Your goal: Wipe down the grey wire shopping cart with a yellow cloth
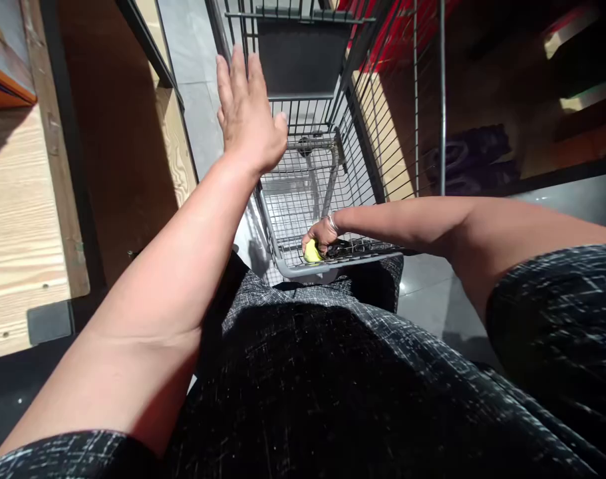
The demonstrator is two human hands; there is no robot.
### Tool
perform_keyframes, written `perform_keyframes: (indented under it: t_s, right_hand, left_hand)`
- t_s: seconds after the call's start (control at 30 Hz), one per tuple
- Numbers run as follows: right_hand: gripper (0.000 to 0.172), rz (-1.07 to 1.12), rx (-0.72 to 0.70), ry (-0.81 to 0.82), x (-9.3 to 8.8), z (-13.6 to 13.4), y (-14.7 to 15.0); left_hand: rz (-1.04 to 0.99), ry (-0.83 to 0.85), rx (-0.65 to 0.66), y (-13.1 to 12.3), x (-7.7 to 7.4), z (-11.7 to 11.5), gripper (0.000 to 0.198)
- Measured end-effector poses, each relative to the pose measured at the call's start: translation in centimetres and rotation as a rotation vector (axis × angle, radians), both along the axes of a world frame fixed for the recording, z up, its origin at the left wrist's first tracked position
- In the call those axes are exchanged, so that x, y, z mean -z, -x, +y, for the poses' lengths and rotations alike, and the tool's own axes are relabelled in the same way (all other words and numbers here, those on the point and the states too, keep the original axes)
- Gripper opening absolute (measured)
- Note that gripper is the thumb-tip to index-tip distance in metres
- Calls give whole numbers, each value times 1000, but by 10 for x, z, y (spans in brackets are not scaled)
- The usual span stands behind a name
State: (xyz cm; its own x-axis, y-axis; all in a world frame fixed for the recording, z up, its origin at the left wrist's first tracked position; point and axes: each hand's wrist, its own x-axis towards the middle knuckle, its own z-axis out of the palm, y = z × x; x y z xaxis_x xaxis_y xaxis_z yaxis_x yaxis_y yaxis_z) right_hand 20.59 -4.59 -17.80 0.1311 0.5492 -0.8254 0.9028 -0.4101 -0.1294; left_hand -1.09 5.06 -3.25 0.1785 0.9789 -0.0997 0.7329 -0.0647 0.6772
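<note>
My left hand is stretched out flat above the left side of a grey wire shopping cart, its fingers extended and holding nothing. Lower down, my right hand, with bracelets at the wrist, reaches inside the cart at the end nearest my body. Its fingers are curled round a small bright yellow item, whose exact kind I cannot make out. Beside that hand lies something dark, partly hidden by the arm. A dark grey panel is fixed on the cart's far end.
On the left, a pale wooden shelf unit with dark metal edges holds an orange-and-white package. Shelving with purple packages stands to the right, beyond the cart's wire side. Grey floor tiles show around the cart.
</note>
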Motion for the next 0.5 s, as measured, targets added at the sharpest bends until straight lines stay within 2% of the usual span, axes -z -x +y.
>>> perform_keyframes:
  t_s: [0.07, 0.13, 0.23, 0.33, 0.43, 0.5]
  right_hand:
    - [31, 90, -5, 159, -7, 5, 19]
    - [24, 233, -45, 333, -24, 8, 20]
    - [37, 341, -135, 528, -56, 13, 0]
    - [34, 248, -171, 516, -84, 19, -27]
    - [28, -8, -89, 398, -101, 20, -48]
    - [30, -92, -59, 400, -109, 17, -51]
  left_hand:
    - [7, 1, -26, 3, 2, 3, 101]
    - [0, -1, -36, 6, 2, 7, 102]
    - [-46, 10, -28, 9, 2, 10, 102]
    - [-84, 25, -23, 10, 1, 8, 99]
    - [-80, 34, -32, 11, -1, 6, 96]
    - [-66, 35, -47, 11, -1, 5, 96]
